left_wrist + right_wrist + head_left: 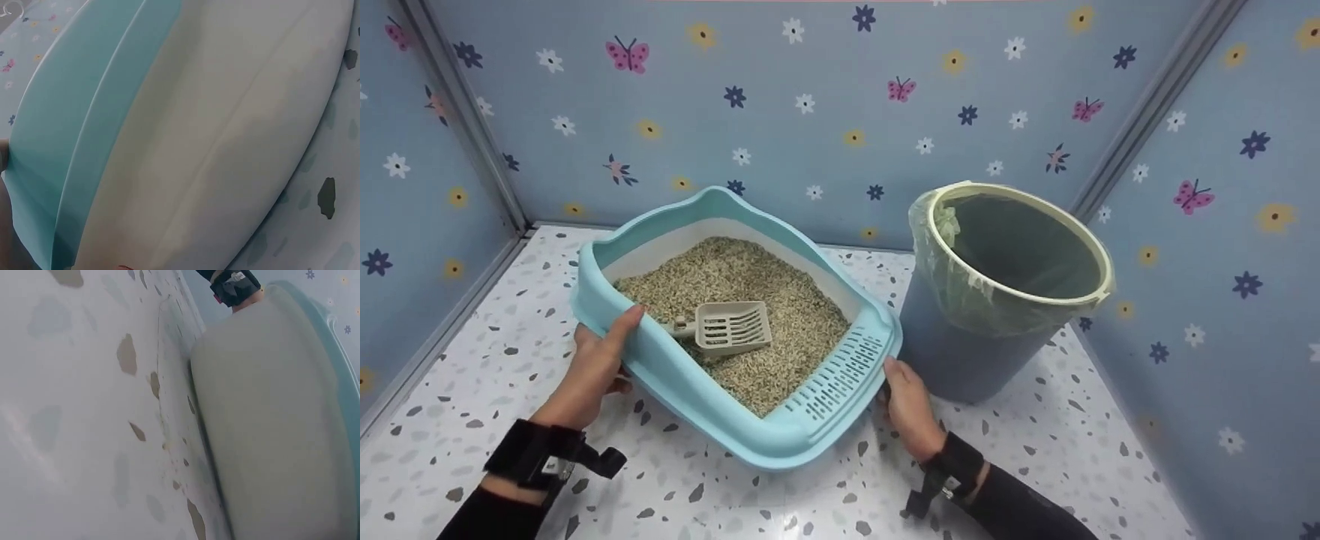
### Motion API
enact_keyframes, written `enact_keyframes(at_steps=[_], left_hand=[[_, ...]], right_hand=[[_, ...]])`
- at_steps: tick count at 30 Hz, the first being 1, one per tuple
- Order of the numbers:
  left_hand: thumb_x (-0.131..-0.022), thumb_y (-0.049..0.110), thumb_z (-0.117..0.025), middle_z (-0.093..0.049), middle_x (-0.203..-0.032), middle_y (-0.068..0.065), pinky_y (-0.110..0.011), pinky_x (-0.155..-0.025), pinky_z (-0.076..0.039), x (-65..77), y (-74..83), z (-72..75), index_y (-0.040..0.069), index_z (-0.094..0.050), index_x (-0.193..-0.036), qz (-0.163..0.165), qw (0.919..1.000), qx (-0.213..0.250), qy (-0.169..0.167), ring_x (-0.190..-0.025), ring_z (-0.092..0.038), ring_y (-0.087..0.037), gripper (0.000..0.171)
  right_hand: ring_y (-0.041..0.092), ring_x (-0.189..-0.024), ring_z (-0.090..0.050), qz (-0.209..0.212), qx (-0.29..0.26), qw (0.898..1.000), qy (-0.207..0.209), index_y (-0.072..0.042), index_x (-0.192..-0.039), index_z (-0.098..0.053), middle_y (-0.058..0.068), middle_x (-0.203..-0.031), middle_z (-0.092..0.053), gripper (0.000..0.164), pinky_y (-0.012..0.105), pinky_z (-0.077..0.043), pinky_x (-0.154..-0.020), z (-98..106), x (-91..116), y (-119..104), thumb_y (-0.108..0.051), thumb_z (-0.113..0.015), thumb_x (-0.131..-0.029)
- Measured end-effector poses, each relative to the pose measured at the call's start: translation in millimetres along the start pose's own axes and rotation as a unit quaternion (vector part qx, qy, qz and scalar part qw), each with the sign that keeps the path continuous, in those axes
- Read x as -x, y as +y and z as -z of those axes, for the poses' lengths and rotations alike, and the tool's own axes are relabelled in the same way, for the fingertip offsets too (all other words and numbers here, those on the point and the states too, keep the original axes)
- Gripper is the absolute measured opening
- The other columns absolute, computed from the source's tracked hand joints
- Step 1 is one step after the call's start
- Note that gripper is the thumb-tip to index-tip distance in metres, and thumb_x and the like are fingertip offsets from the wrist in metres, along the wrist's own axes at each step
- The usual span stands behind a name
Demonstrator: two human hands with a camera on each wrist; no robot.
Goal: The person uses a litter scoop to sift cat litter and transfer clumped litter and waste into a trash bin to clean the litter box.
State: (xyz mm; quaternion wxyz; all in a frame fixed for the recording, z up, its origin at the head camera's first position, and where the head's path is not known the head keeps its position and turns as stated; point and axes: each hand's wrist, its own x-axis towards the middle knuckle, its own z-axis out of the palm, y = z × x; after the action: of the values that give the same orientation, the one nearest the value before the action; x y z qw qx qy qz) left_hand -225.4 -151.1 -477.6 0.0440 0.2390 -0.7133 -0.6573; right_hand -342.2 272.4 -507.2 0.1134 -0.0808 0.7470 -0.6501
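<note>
A blue-rimmed litter box (690,382) stands at an angle on the floor, filled with tan granular litter (795,300). On the litter lies a beige slotted scoop (733,330), its handle partly hidden behind the near left wall. My left hand (592,371) grips the box's left rim, thumb on top and fingers mostly hidden below. At the right front corner, my right hand (911,409) holds the edge beside the perforated ledge, thumb upward, other fingers largely out of sight. Both wrist views show the box's pale lower wall (185,140) close up.
A grey-blue trash can (960,352) with a thin yellowish liner bag (997,311) under its cream ring stands right of the box, close to its corner. Flower-patterned wall panels (810,112) enclose the speckled floor (750,502) at the back and sides.
</note>
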Motion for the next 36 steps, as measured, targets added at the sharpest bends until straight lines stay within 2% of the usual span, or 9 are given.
enact_keyframes(at_steps=[4,9,16,20,24,27,31,34,36], left_hand=[[-0.105,0.075,-0.055,-0.044,-0.138,-0.019,-0.032,-0.061,-0.052,12.3,-0.9,-8.8,0.013,0.015,-0.169,-0.013,0.9998,-0.014,-0.009,-0.091,-0.056,-0.02,0.113],[-0.106,0.067,-0.066,-0.051,-0.123,-0.017,-0.028,-0.05,-0.048,29.6,-2.8,-28.9,0.007,0.003,-0.162,-0.018,0.9993,-0.025,-0.021,-0.077,-0.051,-0.02,0.107],[-0.105,0.061,-0.071,-0.051,-0.122,-0.016,-0.029,-0.047,-0.048,23.4,-7.0,-33.8,0.003,-0.007,-0.155,-0.043,0.9989,-0.018,0.005,-0.065,-0.052,-0.012,0.1],[-0.11,0.054,-0.067,-0.05,-0.135,-0.019,-0.03,-0.071,-0.058,11.0,-8.0,-23.4,0.005,-0.012,-0.162,-0.087,0.996,-0.02,-0.004,-0.098,-0.066,-0.022,0.091],[-0.112,0.055,-0.061,-0.042,-0.151,-0.019,-0.034,-0.101,-0.053,4.6,-6.6,-14.1,0.012,-0.001,-0.173,-0.111,0.9933,-0.024,-0.02,-0.126,-0.06,-0.03,0.096],[-0.112,0.056,-0.061,-0.041,-0.15,-0.02,-0.034,-0.097,-0.054,9.9,-7.6,-16.3,0.014,0.002,-0.173,-0.113,0.9929,-0.028,-0.023,-0.124,-0.059,-0.031,0.097],[-0.11,0.055,-0.065,-0.05,-0.132,-0.02,-0.031,-0.061,-0.055,24.7,-12.1,-26.7,0.012,0.002,-0.17,-0.103,0.9933,-0.044,-0.026,-0.092,-0.062,-0.026,0.1],[-0.109,0.056,-0.068,-0.053,-0.122,-0.019,-0.031,-0.05,-0.048,31.3,-13.3,-31.8,0.011,0.006,-0.169,-0.089,0.9943,-0.05,-0.03,-0.074,-0.055,-0.021,0.106],[-0.109,0.057,-0.068,-0.052,-0.12,-0.019,-0.031,-0.051,-0.047,30.9,-12.9,-31.9,0.009,0.007,-0.167,-0.085,0.9945,-0.053,-0.031,-0.073,-0.053,-0.02,0.107]], right_hand=[[0.019,-0.066,-0.048,-0.006,-0.016,1.0,0.006,-0.005,-0.12,-0.069,0.002,-0.081,-0.058,0.044,0.029,-0.041,-0.057,5,-10,0,-0.038,-0.04,-0.122],[0.02,-0.061,-0.049,-0.009,-0.012,0.999,0.048,-0.006,-0.117,-0.072,0.002,-0.077,-0.059,0.046,0.03,-0.041,-0.052,10,-29,-2,-0.041,-0.042,-0.121],[0.018,-0.062,-0.044,0.0,-0.014,0.999,0.031,-0.002,-0.126,-0.068,0.002,-0.078,-0.055,0.048,0.027,-0.037,-0.053,8,-22,-2,-0.036,-0.034,-0.123],[0.016,-0.063,-0.041,-0.002,-0.033,0.999,-0.001,-0.001,-0.126,-0.062,0.002,-0.08,-0.051,0.044,0.026,-0.035,-0.053,4,-2,-1,-0.035,-0.033,-0.124],[0.017,-0.064,-0.044,-0.022,-0.035,0.999,-0.016,-0.006,-0.111,-0.057,0.002,-0.08,-0.051,0.039,0.027,-0.036,-0.053,2,9,-2,-0.038,-0.037,-0.123],[0.017,-0.065,-0.048,-0.025,-0.036,0.999,-0.002,-0.008,-0.107,-0.056,0.003,-0.081,-0.054,0.037,0.027,-0.038,-0.053,3,2,-2,-0.037,-0.039,-0.122],[0.018,-0.065,-0.048,-0.032,-0.034,0.999,0.017,-0.009,-0.104,-0.055,0.003,-0.079,-0.055,0.037,0.029,-0.038,-0.054,6,-13,-4,-0.038,-0.039,-0.121],[0.018,-0.063,-0.045,-0.035,-0.021,0.999,0.016,-0.009,-0.103,-0.054,0.003,-0.075,-0.053,0.037,0.03,-0.037,-0.053,8,-19,-5,-0.037,-0.037,-0.122],[0.019,-0.061,-0.043,-0.027,-0.01,1.0,0.01,-0.009,-0.103,-0.054,0.003,-0.073,-0.051,0.038,0.03,-0.035,-0.051,8,-19,-6,-0.036,-0.036,-0.122]])
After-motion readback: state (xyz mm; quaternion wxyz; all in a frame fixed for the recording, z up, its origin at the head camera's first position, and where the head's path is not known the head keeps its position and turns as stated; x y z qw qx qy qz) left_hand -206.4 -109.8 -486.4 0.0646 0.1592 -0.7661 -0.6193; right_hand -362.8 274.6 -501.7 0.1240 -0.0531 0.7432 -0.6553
